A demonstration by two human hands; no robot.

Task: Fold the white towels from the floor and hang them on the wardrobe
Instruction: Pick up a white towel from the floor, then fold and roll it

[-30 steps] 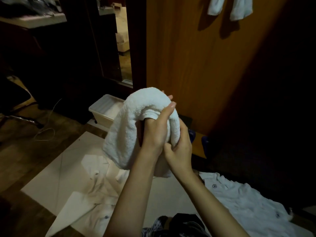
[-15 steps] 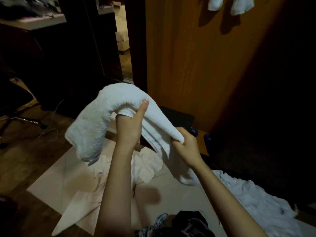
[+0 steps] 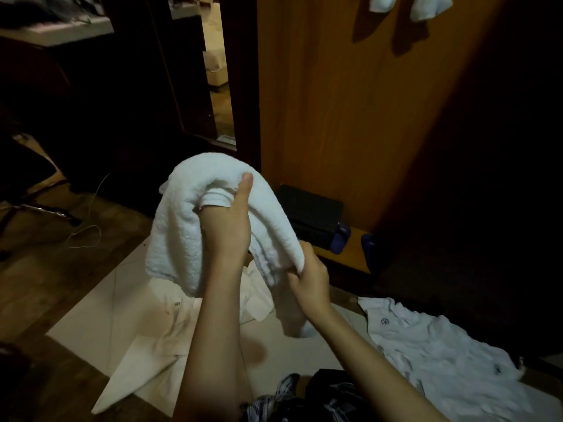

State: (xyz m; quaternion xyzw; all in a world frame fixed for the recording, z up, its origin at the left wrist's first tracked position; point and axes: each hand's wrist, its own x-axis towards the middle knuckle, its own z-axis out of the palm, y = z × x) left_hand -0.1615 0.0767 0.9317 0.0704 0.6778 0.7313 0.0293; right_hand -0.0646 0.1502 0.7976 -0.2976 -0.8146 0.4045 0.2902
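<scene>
Head view: both hands' fingers clamp white towel point(image 3: 195, 214) over wood floor point(image 3: 45, 284), wardrobe point(image 3: 335, 117) ahead

Dim room in a home, likely a bedroom. Wooden wardrobe point(image 3: 335, 117) fills the middle; two white towels point(image 3: 405, 6) hang at its top. Left of the wardrobe, a doorway point(image 3: 217, 71) opens to a lit room. Dark box point(image 3: 310, 214) and blue slippers point(image 3: 342, 239) sit at the wardrobe's foot. On the wood floor point(image 3: 39, 284) before the wardrobe: pale sheet point(image 3: 97, 309), white shirts point(image 3: 441, 354) spread out. Chair base point(image 3: 36, 205) and cable point(image 3: 85, 236) lie far left of the wardrobe.
</scene>
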